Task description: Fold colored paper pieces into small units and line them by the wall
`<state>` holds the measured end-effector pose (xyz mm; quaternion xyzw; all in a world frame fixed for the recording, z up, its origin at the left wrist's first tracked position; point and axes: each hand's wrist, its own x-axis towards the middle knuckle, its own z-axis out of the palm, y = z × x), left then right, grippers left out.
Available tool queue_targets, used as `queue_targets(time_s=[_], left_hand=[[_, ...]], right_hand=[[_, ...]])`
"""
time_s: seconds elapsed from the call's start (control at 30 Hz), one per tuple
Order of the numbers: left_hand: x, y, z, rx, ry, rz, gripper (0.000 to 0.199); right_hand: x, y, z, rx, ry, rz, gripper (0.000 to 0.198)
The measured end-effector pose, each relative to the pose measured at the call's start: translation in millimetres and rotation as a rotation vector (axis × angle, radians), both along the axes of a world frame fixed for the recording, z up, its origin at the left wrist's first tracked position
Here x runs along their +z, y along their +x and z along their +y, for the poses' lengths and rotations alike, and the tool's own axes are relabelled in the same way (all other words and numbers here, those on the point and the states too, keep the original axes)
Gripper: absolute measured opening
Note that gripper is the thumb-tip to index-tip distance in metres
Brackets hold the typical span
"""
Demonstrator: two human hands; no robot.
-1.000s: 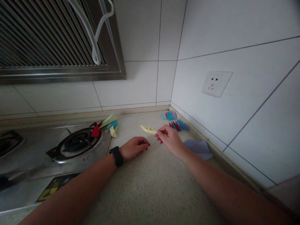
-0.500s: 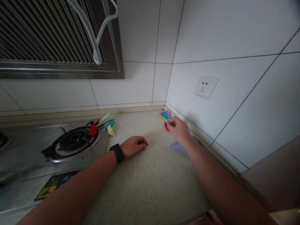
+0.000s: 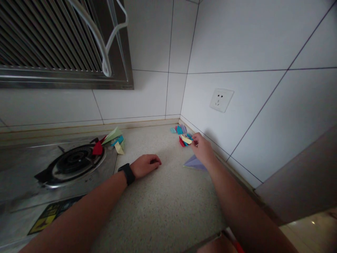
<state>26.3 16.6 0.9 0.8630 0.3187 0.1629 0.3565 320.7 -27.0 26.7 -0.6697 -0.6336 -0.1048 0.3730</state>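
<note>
My right hand (image 3: 201, 146) is closed in a pinch at the end of a pale yellow folded paper piece (image 3: 186, 140). That piece is low over a cluster of small folded papers near the wall corner, among them a red one (image 3: 181, 142) and a blue one (image 3: 179, 130). A larger purple folded paper (image 3: 194, 163) lies just below my right wrist, partly hidden by my forearm. My left hand (image 3: 145, 165), with a black watch (image 3: 127, 174) at the wrist, rests on the countertop (image 3: 163, 203). Its fingers are loosely curled with nothing visible in them.
To the left is a gas stove burner (image 3: 76, 161). A red folded paper (image 3: 97, 148) and a light green one (image 3: 112, 135) lie at its edge with others. A range hood (image 3: 65, 79) hangs above. A wall socket (image 3: 222, 100) is on the right tiled wall.
My right hand has turned and lowered the yellow paper to the small folded papers. My left hand stays resting on the countertop. The view has turned slightly to the right.
</note>
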Motion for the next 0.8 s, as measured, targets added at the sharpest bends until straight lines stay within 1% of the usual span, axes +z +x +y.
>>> queue_targets(time_s=[0.13, 0.3, 0.37, 0.47, 0.6, 0.7, 0.8], left_hand=[[0.9, 0, -1, -0.006, 0.016, 0.014, 0.023], [2.8, 0, -3, -0.001, 0.009, 0.026, 0.025], [3.3, 0, -3, -0.002, 0.02, 0.036, 0.026], [3.9, 0, -2, -0.009, 0.031, 0.046, 0.026], [4.7, 0, -2, -0.014, 0.031, 0.053, 0.026], [4.5, 0, -3, -0.012, 0.025, 0.054, 0.025], [4.3, 0, -3, -0.018, 0.04, 0.052, 0.025]], right_hand=[[4, 1, -1, 0.09, 0.019, -0.076, 0.016], [3, 0, 3, 0.216, 0.007, -0.034, 0.02], [3, -1, 3, 0.272, -0.015, -0.043, 0.025], [6, -3, -2, 0.328, -0.099, -0.15, 0.034], [10, -10, -10, 0.322, -0.233, -0.324, 0.048], [13, -20, -15, 0.3, -0.277, -0.416, 0.045], [12, -31, -16, 0.245, -0.316, -0.453, 0.045]])
